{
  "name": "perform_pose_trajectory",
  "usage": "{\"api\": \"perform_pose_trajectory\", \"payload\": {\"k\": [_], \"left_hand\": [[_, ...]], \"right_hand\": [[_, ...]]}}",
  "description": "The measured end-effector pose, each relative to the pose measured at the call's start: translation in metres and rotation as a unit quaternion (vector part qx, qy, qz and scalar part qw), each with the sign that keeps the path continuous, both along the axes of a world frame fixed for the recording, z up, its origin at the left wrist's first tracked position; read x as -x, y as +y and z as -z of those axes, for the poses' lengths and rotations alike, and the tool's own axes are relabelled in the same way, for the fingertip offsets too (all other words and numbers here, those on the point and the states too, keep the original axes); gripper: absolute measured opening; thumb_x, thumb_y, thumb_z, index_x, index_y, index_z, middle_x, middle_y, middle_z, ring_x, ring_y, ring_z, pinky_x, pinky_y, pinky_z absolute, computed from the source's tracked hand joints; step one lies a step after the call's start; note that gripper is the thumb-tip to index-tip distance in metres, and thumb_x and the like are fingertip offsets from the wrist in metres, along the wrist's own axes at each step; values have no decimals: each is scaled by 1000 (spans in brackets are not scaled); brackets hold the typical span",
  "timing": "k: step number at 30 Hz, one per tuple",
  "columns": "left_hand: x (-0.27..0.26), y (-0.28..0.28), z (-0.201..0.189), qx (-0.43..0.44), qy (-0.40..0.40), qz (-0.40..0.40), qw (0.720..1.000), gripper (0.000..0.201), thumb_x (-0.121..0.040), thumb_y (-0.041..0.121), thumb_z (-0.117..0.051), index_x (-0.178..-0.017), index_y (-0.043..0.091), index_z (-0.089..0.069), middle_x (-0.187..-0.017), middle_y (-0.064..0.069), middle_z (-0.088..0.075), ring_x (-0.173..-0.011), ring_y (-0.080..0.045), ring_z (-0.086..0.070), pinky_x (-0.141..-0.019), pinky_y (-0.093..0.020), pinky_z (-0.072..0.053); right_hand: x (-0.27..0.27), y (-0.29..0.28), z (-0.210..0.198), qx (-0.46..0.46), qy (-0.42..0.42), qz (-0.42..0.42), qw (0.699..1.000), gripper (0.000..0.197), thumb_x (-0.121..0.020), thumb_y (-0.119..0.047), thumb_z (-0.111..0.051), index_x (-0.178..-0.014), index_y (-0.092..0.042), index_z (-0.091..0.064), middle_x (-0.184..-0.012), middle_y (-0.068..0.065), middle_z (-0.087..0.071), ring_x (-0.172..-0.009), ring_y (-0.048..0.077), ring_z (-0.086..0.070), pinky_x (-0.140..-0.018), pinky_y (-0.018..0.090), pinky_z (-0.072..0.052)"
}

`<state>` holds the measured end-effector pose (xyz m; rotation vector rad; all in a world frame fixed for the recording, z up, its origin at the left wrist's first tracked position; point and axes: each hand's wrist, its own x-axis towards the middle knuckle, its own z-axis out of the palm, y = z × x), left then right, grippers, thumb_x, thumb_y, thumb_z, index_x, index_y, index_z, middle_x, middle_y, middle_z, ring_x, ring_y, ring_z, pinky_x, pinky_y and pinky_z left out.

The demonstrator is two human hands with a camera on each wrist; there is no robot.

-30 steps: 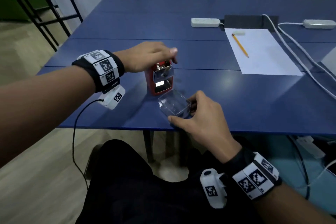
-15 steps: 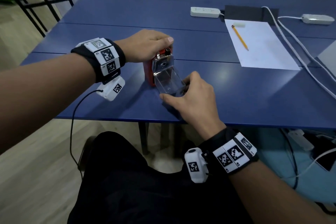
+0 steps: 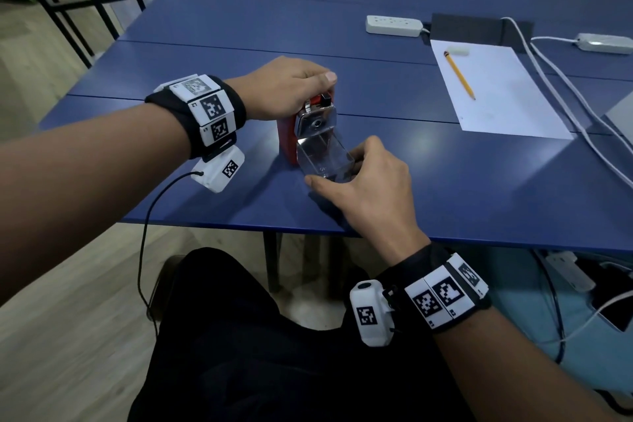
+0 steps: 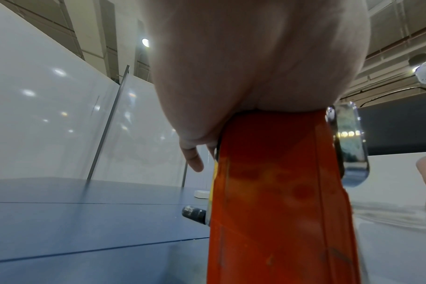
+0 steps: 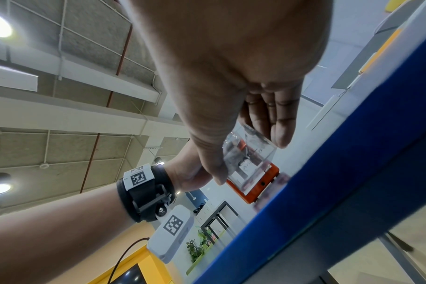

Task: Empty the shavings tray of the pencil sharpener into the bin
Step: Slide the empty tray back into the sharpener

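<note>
A red pencil sharpener [image 3: 288, 137] on a blue desk [image 3: 445, 181] is gripped from above by the left hand [image 3: 284, 87]; its clear tray [image 3: 323, 159], partly inserted, is pinched by the right hand [image 3: 371, 188].

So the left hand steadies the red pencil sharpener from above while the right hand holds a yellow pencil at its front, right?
Not quite. The right hand grips the clear plastic shavings tray at the front of the red pencil sharpener, as the head view shows. The yellow pencil lies untouched on the white sheet of paper. The left hand does steady the sharpener from above.
</note>
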<state>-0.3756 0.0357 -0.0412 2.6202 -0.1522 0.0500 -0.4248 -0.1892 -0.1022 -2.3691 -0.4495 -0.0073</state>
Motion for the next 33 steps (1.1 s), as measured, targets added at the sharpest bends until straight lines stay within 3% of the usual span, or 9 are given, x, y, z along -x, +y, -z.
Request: {"api": "perform_pose_trajectory", "payload": {"k": [10,15,27,30,33], "left_hand": [[1,-1,-1,8,9,-8,1000,55,-108,52,-31,-102,14,-70,-105,-5,-75,-103,-27,-68,-100,-47,-51],[0,-2,1,16,4,-7,1000,52,-108,50,-33,-100,15,-71,-103,-4,-76,-101,-27,-68,-99,-47,-52],[0,-1,-3,14,14,-1,1000,51,-110,49,-33,-103,17,-73,-106,-1,-75,-104,-24,-67,-101,-45,-50],[2,-1,-4,-22,9,10,1000,51,-110,53,-27,-114,28,-72,-115,1,-66,-115,-23,-61,-106,-45,-45],[3,2,-3,-75,-14,-29,997,51,-105,60,-21,-121,42,-66,-120,1,-54,-119,-27,-49,-109,-51,-35]], "right_hand": [[-10,15,1,2,1,-6,1000,67,-68,-71,-89,-100,-24,-53,-94,-7,-66,-91,20,-65,-80,43,-57],[-17,22,1,13,-1,-14,1000,69,-67,-69,-91,-97,-21,-51,-93,-7,-62,-89,21,-60,-74,36,-44],[-20,24,-1,23,7,-32,999,75,-63,-71,-93,-101,-21,-53,-99,-4,-67,-94,23,-62,-77,39,-49],[-24,14,-2,27,31,-71,997,73,-67,-62,-96,-113,-21,-57,-109,-4,-68,-99,20,-63,-82,39,-52],[-27,2,0,21,38,-105,994,62,-79,-49,-94,-124,-23,-60,-119,-4,-71,-101,20,-69,-83,34,-53]]}}
